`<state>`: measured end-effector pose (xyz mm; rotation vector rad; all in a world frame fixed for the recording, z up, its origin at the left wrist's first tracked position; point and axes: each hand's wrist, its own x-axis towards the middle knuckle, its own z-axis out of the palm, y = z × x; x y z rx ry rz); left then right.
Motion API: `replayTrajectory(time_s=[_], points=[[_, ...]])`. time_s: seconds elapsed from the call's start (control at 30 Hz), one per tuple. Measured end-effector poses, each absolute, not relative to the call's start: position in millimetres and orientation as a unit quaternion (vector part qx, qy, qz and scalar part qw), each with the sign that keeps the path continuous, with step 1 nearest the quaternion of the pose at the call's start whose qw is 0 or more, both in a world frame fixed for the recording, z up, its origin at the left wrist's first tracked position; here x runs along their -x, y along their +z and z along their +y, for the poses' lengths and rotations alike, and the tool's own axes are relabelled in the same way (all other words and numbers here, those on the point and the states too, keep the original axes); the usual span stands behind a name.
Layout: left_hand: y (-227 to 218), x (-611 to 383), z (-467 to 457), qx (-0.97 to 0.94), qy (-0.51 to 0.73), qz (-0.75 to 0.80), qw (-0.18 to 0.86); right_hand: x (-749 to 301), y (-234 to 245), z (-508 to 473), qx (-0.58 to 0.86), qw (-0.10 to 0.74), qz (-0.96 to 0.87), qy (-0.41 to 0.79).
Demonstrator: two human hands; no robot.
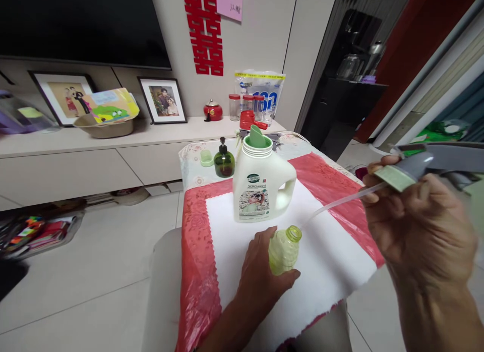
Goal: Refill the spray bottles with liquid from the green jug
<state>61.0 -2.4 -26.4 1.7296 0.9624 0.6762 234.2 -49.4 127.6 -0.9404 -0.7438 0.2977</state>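
Observation:
My left hand [260, 271] is wrapped round a small yellow-green see-through bottle [283, 251] that stands on a white cloth [325, 261], its mouth uncovered. Raised on the right, my right hand [419, 226] grips a pump top [401, 175] with a grey head and a pale green collar. A thin clear dip tube [340, 200] slants down from it, its tip close to the bottle's mouth; whether the tip is inside I cannot tell. Just behind the bottle stands a large white detergent jug [255, 175] with a handle and a green spout [257, 137], uncapped.
A dark green pump bottle [224, 160] and a pale green cap [206, 158] stand left of the jug. Red plastic sheeting [200, 241] lies under the cloth. Behind are red-lidded jars [234, 107], a red pot [213, 111] and a basket [106, 127] on a cabinet.

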Motion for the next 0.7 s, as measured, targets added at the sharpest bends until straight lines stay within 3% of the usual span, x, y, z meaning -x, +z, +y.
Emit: replayTrajectory(time_s=[0.13, 0.4, 0.7], points=[[-27, -62, -1, -0.708, 0.289, 0.385, 0.516, -234, 94, -46, 0.418, 0.816, -0.338, 0.214], [-20, -62, 5, -0.697, 0.272, 0.366, 0.554, -225, 15, -53, 0.512, 0.647, -0.423, 0.375], [-26, -69, 4, -0.713, 0.268, 0.365, 0.536, -229, 0, -54, 0.539, 0.604, -0.43, 0.399]])
